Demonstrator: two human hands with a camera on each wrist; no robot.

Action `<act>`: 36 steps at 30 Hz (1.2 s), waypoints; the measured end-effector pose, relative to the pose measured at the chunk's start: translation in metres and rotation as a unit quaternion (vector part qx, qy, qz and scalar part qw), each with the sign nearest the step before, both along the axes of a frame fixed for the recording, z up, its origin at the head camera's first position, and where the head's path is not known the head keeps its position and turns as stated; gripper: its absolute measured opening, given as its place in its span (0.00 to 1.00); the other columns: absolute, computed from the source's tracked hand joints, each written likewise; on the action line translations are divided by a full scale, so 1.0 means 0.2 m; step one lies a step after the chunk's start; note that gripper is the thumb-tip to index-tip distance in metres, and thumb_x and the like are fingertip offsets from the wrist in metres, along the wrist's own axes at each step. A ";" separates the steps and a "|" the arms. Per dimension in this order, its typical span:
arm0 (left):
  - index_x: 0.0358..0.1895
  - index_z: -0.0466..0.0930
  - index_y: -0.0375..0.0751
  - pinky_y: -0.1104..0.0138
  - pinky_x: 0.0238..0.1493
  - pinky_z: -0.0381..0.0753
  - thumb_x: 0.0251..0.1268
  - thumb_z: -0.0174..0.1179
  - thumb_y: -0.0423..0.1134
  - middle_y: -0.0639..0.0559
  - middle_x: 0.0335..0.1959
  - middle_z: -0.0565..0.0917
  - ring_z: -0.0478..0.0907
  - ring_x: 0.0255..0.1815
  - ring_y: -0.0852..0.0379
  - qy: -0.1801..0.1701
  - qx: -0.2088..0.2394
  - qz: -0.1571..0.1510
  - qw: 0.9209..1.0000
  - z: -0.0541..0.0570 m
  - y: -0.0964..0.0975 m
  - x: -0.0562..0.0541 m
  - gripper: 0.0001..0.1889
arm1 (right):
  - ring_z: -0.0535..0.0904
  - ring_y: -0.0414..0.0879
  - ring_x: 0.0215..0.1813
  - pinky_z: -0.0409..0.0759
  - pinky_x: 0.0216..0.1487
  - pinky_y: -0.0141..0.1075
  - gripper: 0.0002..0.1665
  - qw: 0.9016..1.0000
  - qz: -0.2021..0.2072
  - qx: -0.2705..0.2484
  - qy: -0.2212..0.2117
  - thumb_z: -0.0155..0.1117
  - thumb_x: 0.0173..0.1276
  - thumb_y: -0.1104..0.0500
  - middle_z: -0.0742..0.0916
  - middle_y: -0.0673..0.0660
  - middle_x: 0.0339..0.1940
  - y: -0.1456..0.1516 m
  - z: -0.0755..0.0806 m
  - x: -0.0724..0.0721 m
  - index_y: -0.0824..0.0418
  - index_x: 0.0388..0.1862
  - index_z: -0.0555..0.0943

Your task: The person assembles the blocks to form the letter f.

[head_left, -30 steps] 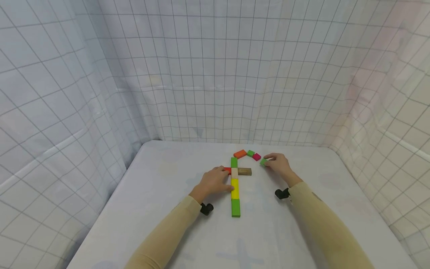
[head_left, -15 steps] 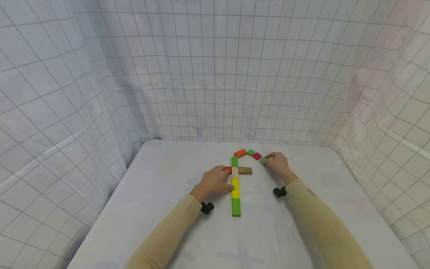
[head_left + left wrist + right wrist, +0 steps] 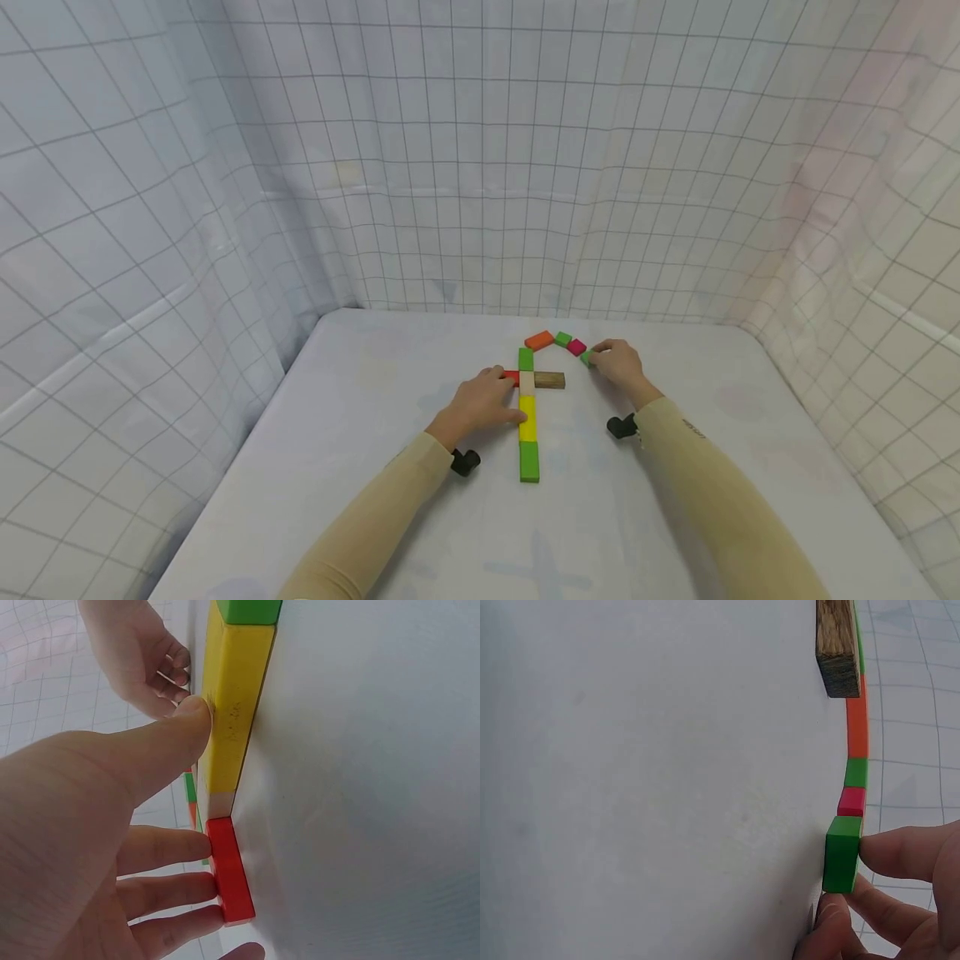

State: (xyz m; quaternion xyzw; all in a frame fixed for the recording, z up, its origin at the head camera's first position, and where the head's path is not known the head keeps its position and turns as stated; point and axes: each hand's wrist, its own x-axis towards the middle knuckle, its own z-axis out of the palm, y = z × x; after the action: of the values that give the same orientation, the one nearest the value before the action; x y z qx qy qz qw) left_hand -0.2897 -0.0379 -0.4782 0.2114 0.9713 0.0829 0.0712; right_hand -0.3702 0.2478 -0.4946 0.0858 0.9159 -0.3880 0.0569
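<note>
My left hand (image 3: 480, 402) lies at the left side of a row of blocks, its thumb on the yellow block (image 3: 528, 418). Its straight fingertips touch the red block (image 3: 231, 870), which sticks out to the left. My right hand (image 3: 618, 365) pinches a small green block (image 3: 841, 855) at the lower end of a curved line of blocks. Just beyond that block is a pink block (image 3: 577, 347), then another small green block (image 3: 563, 339) and an orange block (image 3: 539, 340). A pale block (image 3: 527, 383) sits between the red block and a brown wooden block (image 3: 550, 380).
One green block (image 3: 526, 359) tops the straight row and a longer green block (image 3: 529, 462) forms its near end. All lie on a white-covered table (image 3: 360, 417). Grid-patterned white curtains (image 3: 480, 167) enclose the back and both sides.
My right hand has shifted slightly left, bringing its green block a little closer to the pink one. The left hand stays in place on the blocks.
</note>
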 end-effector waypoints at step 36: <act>0.65 0.79 0.45 0.52 0.59 0.78 0.57 0.67 0.68 0.47 0.68 0.73 0.69 0.66 0.47 0.019 -0.011 0.001 1.000 -0.01 0.00 0.00 0.39 | 0.75 0.60 0.59 0.75 0.57 0.53 0.23 1.000 0.011 0.020 0.008 0.58 0.71 0.51 0.77 0.68 0.66 -0.01 -0.02 -0.03 0.61 0.60 0.82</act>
State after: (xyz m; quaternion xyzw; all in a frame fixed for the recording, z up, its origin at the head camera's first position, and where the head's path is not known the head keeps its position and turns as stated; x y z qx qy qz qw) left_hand -0.2901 -0.0379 -0.4797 0.2108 0.9736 0.0681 0.0552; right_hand -0.3761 0.2466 -0.4980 0.0741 0.9249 -0.3694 0.0523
